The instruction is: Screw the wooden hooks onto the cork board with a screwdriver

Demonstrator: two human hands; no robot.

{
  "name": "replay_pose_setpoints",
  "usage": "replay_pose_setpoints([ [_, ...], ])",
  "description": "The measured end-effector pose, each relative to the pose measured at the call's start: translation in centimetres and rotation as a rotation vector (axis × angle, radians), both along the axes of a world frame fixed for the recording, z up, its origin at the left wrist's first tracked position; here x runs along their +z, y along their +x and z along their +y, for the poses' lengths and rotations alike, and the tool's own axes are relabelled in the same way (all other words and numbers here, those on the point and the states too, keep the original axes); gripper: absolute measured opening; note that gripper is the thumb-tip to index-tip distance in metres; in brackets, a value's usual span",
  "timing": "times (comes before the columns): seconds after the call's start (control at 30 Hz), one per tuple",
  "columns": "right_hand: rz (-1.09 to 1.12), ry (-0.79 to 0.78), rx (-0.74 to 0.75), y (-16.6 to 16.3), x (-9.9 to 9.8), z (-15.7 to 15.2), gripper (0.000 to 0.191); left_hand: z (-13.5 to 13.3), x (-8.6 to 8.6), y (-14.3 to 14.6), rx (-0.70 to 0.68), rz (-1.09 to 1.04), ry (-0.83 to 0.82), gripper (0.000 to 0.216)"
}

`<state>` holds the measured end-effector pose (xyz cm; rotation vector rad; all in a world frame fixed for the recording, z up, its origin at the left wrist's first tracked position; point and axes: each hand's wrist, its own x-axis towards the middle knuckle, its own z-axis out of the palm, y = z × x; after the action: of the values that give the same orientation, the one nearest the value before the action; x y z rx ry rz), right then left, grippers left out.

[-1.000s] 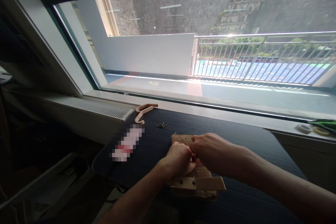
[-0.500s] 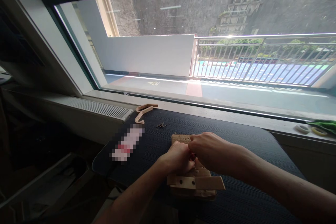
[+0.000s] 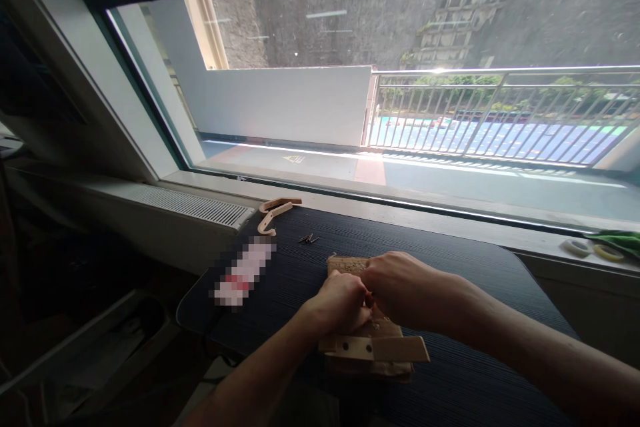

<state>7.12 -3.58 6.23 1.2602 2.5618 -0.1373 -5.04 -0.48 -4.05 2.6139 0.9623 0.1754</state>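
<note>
Over a brown wooden board (image 3: 347,265) with small holes, my left hand (image 3: 345,297) and my right hand (image 3: 393,287) meet with fingers curled closed. A bit of something reddish shows between them, but the fingers hide what they hold. Across the near end of the board lies a pale wooden strip (image 3: 400,349) with two dark holes, just below my left hand. Several thin screws or nails (image 3: 309,239) lie loose on the dark table (image 3: 480,293), beyond the board. Two bent wooden hooks (image 3: 273,219) rest at the table's far left corner.
A blurred pink-and-white item (image 3: 245,270) lies left on the table. Behind the table runs the window sill (image 3: 400,219), with tape rolls (image 3: 607,251) and a green cloth (image 3: 620,238) at its right. A vented ledge (image 3: 200,203) stands to the left.
Hardly anything differs. Both hands stay together over the board, with only a slight shift of the fingers; the strip, screws and hooks lie as before.
</note>
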Motion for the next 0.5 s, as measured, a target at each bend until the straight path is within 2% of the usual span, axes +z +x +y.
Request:
replay_pose_setpoints([
  [0.23,0.036,-0.012,-0.071,0.4,0.8,0.0,0.010,-0.1,0.3,-0.2,-0.015,0.007,-0.022,0.018],
  [0.37,0.053,-0.054,-0.031,0.5,1.4,-0.4,0.015,0.0,0.0,-0.2,-0.005,0.006,-0.004,0.020],
  [0.5,0.018,-0.074,0.009,0.2,0.9,-0.4,0.018,0.1,-0.5,0.0,0.020,0.025,0.027,0.022],
])
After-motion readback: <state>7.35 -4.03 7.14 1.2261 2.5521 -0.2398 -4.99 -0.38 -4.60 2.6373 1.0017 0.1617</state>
